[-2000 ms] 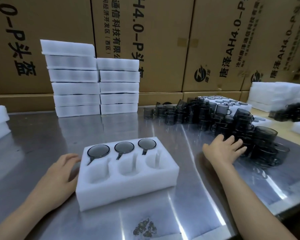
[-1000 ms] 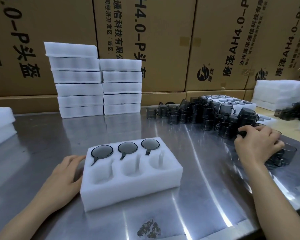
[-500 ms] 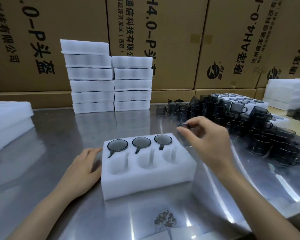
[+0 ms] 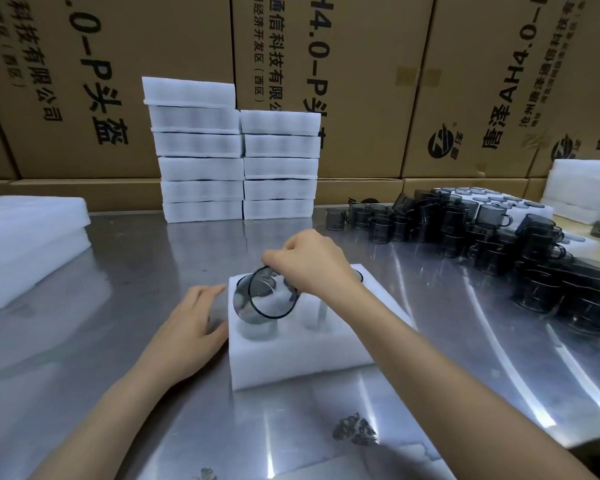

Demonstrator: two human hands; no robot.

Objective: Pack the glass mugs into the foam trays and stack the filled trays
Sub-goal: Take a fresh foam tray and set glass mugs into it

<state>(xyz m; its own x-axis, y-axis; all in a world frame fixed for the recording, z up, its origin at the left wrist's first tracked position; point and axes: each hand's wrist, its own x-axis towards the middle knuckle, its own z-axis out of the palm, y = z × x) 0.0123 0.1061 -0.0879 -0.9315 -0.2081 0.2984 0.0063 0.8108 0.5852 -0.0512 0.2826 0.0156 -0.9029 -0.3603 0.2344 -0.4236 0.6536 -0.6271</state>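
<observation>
Holding a smoky glass mug (image 4: 269, 295) tilted over the near-left pocket of the white foam tray (image 4: 312, 358), the right hand (image 4: 314, 263) has its fingers (image 4: 274, 258) curled and pinching the mug at its upper rim, the mug hanging just below them. Flat on the steel table (image 4: 118, 258), the left hand (image 4: 187, 327) rests with straight fingers touching the tray's left wall. Loose mugs (image 4: 499, 244) crowd the table's right side.

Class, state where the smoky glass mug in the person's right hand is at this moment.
In the head view, the smoky glass mug hangs tilted from the right hand over the white foam tray's near-left pocket, beside the left hand.
</observation>
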